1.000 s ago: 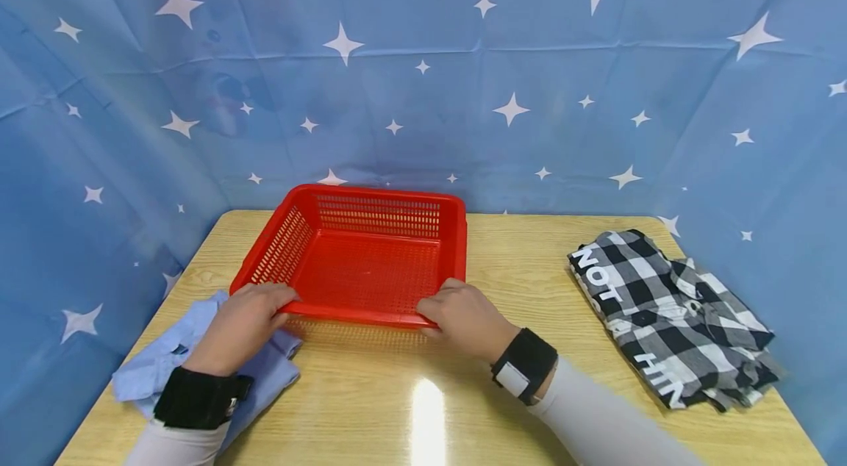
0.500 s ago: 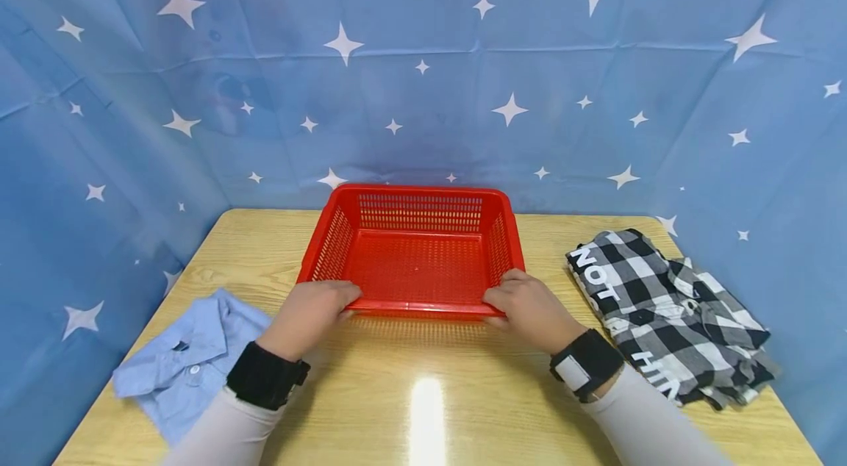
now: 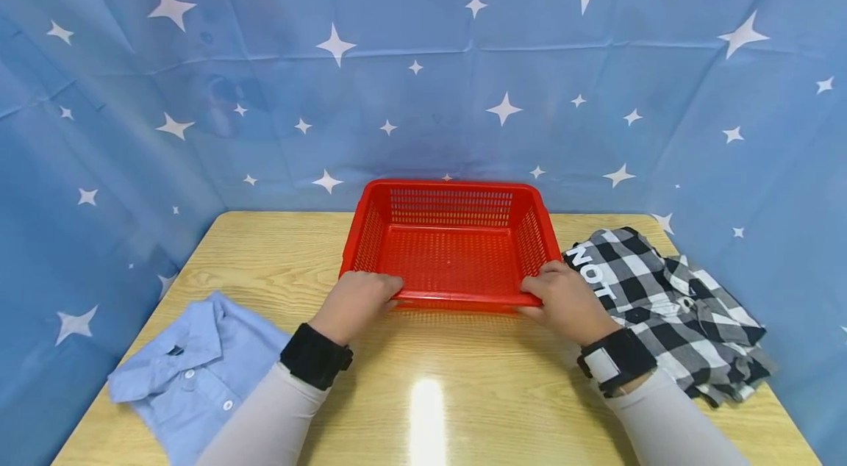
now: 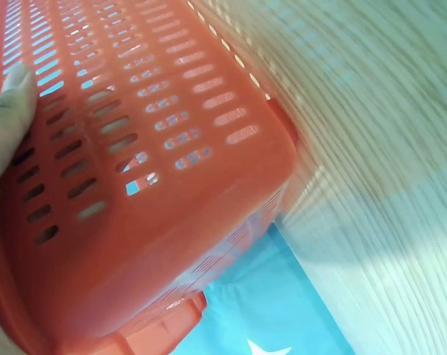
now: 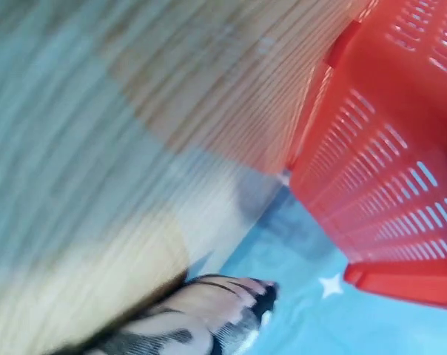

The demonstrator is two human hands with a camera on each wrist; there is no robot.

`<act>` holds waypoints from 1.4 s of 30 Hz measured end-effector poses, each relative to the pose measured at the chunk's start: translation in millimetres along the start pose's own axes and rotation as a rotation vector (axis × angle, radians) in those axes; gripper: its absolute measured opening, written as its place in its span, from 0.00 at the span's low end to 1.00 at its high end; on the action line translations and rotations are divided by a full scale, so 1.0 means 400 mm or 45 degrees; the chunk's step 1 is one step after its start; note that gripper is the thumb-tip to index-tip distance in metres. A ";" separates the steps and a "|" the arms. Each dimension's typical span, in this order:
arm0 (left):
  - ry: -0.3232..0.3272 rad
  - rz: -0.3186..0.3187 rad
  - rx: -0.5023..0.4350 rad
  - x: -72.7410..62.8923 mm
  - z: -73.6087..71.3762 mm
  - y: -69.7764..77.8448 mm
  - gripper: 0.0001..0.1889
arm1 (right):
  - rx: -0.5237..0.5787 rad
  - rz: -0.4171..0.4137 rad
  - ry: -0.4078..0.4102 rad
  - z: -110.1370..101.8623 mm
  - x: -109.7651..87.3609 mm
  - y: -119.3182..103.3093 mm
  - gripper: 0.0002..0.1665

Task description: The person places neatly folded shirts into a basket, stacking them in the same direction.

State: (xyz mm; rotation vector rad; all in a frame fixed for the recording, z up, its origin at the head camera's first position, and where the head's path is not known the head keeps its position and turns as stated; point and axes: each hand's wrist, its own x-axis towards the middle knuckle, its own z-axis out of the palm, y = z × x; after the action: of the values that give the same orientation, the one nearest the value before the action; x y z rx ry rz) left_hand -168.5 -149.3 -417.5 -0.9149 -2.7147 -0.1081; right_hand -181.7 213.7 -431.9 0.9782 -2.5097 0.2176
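Note:
A red plastic basket [image 3: 450, 253] with slotted walls stands near the back of the table, nothing inside it. My left hand [image 3: 360, 300] grips its front rim near the left corner. In the left wrist view the thumb lies against the slotted wall of the basket [image 4: 172, 148]. At the right front corner my right hand [image 3: 565, 297] holds the same rim, fingers curled over it. The right wrist view shows the basket's walls [image 5: 379, 177] at the right side, with that hand out of sight.
A light blue collared shirt [image 3: 205, 370] lies on the wooden table [image 3: 284, 253] at the left. At the right, close beside the basket, rests a folded black-and-white checked shirt [image 3: 668, 312] with white lettering. A blue curtain [image 3: 423, 113] with white stars hangs behind.
Both hands have moved the basket to the right, from beside the blue shirt to next to the checked shirt. More of the blue shirt shows now.

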 end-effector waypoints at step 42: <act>0.008 -0.065 0.044 0.040 0.008 0.015 0.13 | 0.178 1.054 -0.524 -0.174 -0.190 0.234 0.68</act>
State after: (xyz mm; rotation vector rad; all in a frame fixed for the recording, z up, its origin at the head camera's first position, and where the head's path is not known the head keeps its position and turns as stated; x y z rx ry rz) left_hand -177.8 -134.9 -416.4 -0.8340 -2.7262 -0.0739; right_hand -171.5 349.5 -403.0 -0.0517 -3.1865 0.4771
